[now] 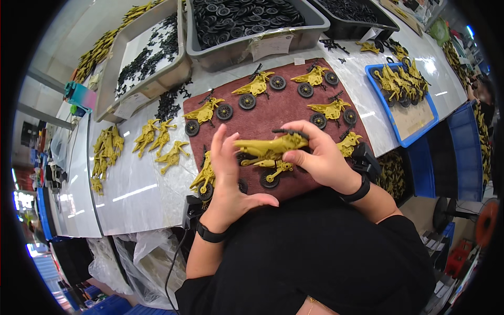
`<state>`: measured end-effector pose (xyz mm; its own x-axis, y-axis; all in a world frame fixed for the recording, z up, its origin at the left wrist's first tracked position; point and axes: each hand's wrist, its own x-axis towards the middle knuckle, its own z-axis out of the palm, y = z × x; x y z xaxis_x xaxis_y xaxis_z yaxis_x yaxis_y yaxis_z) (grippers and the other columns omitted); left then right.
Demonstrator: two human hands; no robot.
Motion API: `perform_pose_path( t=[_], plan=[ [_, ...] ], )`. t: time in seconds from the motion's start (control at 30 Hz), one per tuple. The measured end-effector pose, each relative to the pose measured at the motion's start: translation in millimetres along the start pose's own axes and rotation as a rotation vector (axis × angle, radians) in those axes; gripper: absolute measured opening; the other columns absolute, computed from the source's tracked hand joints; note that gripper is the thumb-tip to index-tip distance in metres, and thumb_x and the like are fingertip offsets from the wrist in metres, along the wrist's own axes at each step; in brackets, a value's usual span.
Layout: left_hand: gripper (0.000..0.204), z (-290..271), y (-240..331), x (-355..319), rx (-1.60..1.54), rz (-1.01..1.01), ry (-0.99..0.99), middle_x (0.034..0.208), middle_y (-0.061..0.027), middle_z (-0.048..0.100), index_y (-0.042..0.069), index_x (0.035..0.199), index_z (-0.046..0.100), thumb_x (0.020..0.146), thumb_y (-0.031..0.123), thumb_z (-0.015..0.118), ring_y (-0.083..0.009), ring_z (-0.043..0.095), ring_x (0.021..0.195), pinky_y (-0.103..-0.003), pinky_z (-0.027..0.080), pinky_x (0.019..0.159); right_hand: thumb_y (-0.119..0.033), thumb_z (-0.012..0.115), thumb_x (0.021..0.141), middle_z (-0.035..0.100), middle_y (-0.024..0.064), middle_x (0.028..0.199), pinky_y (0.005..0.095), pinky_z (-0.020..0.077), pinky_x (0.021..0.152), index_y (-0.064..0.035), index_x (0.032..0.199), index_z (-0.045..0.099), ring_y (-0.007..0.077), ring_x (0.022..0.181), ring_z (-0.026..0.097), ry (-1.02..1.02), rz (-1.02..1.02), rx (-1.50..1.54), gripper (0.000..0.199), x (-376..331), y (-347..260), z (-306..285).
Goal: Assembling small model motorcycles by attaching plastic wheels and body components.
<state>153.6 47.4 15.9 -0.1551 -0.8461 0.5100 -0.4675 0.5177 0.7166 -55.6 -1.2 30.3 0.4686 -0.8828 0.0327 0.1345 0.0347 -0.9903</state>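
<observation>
Yellow: one motorbike body (262,147) in right hand (324,156)

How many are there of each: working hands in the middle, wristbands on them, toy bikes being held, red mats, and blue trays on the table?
Hands: 2
Wristbands: 2
Held toy bike: 1
Red mat: 1
Blue tray: 1
Total: 7

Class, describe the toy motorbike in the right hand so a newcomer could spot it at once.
On the pale table, find the reddish-brown mat. Over it, the right hand grips a yellow motorbike body with a black part near one end. Its neighbours, yellow motorbikes with black wheels, lie on the mat; this one alone is held up.
</observation>
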Motion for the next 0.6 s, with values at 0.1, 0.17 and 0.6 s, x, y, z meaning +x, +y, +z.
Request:
perform_pose_path(
  t=[0.1,0.17,0.6],
  plan=[
    [0.105,3.7,-0.5,-3.9,-0.622,-0.255,0.129,0.148,-0.0185,0.036,0.000,0.149,0.021,0.072,0.039,0.081,-0.0317,0.043,0.131,-0.040,0.039,0.103,-0.005,0.071,0.085,0.063,0.0049,0.106,0.0278,0.0484,0.085,-0.0028,0.120,0.055,0.0100,0.098,0.058,-0.064,-0.057,-0.092,0.038,-1.1,2.9,1.2],
    [0.086,-2.8,-1.9,-5.8,-0.600,-0.291,0.074,0.138,-0.0172,0.046,-0.001,0.141,0.033,0.076,0.033,0.078,-0.0301,0.049,0.124,-0.039,0.041,0.101,-0.003,0.071,0.083,0.063,0.0048,0.106,0.0283,0.0484,0.085,-0.0031,0.118,0.056,0.0113,0.099,0.059,-0.102,-0.099,-0.187,0.038,-1.3,4.3,3.2],
    [0.023,-11.2,-3.7,4.4,-0.397,-0.261,0.124,0.102,-0.0127,0.070,-0.002,0.105,0.067,0.085,0.010,0.069,-0.0223,0.064,0.096,-0.032,0.048,0.086,-0.005,0.068,0.085,0.063,0.0120,0.108,0.0339,0.0490,0.086,-0.0021,0.118,0.057,0.0230,0.102,0.062,-0.073,-0.240,-0.419,0.035,15.5,2.3,8.0]
  ],
)
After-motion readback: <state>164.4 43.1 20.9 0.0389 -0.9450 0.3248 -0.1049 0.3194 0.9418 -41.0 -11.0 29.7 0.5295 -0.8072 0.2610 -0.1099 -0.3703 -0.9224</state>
